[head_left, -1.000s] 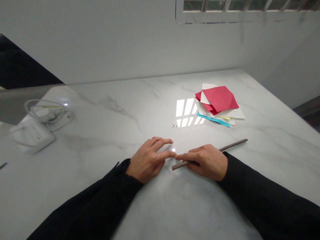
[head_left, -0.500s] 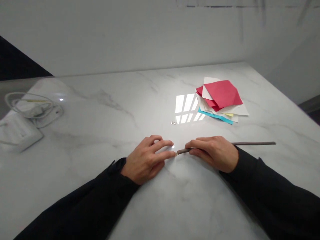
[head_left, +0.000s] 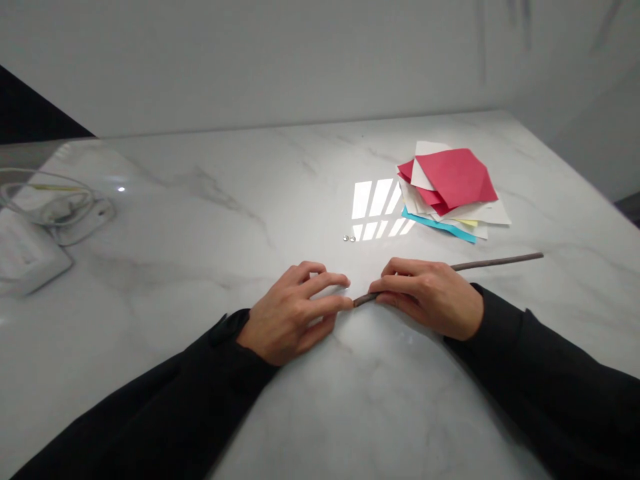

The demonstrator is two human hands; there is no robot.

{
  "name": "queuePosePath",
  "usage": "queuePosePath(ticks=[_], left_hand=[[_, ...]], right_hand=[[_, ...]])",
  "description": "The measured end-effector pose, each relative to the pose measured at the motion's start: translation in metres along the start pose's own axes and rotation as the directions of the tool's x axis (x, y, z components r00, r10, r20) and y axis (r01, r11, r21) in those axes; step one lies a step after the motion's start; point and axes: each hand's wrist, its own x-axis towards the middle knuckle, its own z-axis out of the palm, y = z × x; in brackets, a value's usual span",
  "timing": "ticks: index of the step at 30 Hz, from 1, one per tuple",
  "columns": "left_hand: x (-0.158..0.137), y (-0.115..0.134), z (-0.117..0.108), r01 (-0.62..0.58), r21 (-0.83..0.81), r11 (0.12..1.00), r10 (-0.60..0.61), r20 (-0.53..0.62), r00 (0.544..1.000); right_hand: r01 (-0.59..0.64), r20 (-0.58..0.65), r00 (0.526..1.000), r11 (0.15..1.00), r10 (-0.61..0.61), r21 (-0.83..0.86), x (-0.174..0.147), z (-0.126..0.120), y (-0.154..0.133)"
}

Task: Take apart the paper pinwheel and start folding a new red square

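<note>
My right hand (head_left: 433,293) is closed around a thin brown rod (head_left: 497,261), which may be a stiff cord or a stick. Its long end sticks out behind the hand to the right, and its short end points left. At that short end are the fingertips of my left hand (head_left: 295,310), touching or nearly touching it. Two of those fingers come together as a pinch while another is stretched out above; whatever is between them is hidden. Beyond the hands lie two small shiny round pieces (head_left: 349,239), side by side on the table.
A stack of paper pieces (head_left: 457,179), red, white, blue and yellow, lies at the right rear of the white marbled table (head_left: 225,220). At the left edge sits a white power adapter (head_left: 33,253) with a coiled cable (head_left: 87,193). A pale wall (head_left: 250,60) rises behind.
The rod's short end has come up against my left fingertips, and its long end has swung upward. A tiny gold-coloured piece seen at the left fingertip before is now hidden. The view has shifted slightly.
</note>
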Motion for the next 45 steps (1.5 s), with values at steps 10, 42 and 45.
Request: queuePosePath(ticks=[10,42,45], left_hand=[[0.009,-0.002,0.001,0.058,-0.198,0.978,-0.072,-0.06,0.996],[0.014,0.054,0.016,0.186,-0.892,0.411,-0.683,-0.166,0.712],[0.013,0.06,0.016,0.167,-0.791,0.588,-0.611,-0.3,0.732]], right_hand=[[-0.009,-0.071,0.997,1.0,0.011,0.028,-0.003,0.003,-0.003],[-0.022,-0.194,0.926,0.563,0.322,0.826,0.01,0.032,-0.038],[-0.066,-0.076,0.94,0.395,0.333,0.916,0.012,0.034,-0.033]])
